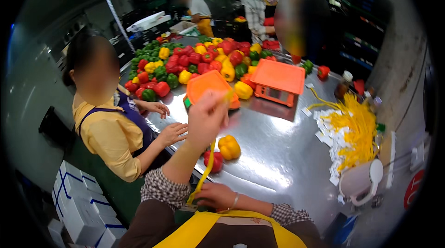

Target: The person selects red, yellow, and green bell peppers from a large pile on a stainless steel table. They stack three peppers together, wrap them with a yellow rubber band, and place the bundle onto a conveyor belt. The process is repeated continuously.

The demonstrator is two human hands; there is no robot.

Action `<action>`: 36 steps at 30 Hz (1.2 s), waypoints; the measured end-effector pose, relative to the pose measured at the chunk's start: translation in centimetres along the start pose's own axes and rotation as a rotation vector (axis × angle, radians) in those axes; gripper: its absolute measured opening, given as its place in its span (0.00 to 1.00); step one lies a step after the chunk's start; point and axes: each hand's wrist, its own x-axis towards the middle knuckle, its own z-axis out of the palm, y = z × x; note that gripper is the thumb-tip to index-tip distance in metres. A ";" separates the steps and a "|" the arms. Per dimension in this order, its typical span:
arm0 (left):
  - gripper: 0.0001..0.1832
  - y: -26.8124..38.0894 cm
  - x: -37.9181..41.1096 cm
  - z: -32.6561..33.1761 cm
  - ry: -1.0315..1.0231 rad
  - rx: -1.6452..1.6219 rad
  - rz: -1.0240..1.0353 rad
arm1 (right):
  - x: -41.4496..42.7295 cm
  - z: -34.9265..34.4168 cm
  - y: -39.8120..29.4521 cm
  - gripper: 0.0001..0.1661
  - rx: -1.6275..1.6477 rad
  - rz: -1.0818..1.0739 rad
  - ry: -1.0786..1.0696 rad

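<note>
My left hand [205, 119], raised and somewhat blurred, pinches the upper end of a yellow strap [208, 168] in front of the orange scale [208, 86]. Low by my apron, my right hand [219, 196] is at the strap's lower end, its fingers partly hidden; whether it grips the strap is unclear. A pale tag [188, 207] shows beside that lower end. Just beyond my hands, a yellow bell pepper [229, 147] and a red bell pepper [213, 161] rest side by side on the steel table [264, 143].
Mixed peppers [194, 57] are heaped at the back beside a second orange scale [278, 77]. Yellow straps with white tags [351, 126] and a plastic jug [358, 182] lie right. A co-worker [114, 126] stands left, hands over the table edge. White foam boxes [83, 206] are stacked lower left.
</note>
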 end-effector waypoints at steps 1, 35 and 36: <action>0.16 -0.5 -1.8 -1.7 -0.035 0.061 0.040 | 1.0 -1.3 -1.1 0.09 -0.053 -0.020 0.104; 0.03 -6.7 -20.5 -9.7 0.762 -0.570 -0.628 | 2.8 3.1 0.6 0.08 1.147 0.890 0.178; 0.03 -6.3 -20.5 -11.0 0.516 -0.843 -0.587 | 2.9 3.0 0.2 0.06 1.037 0.799 0.077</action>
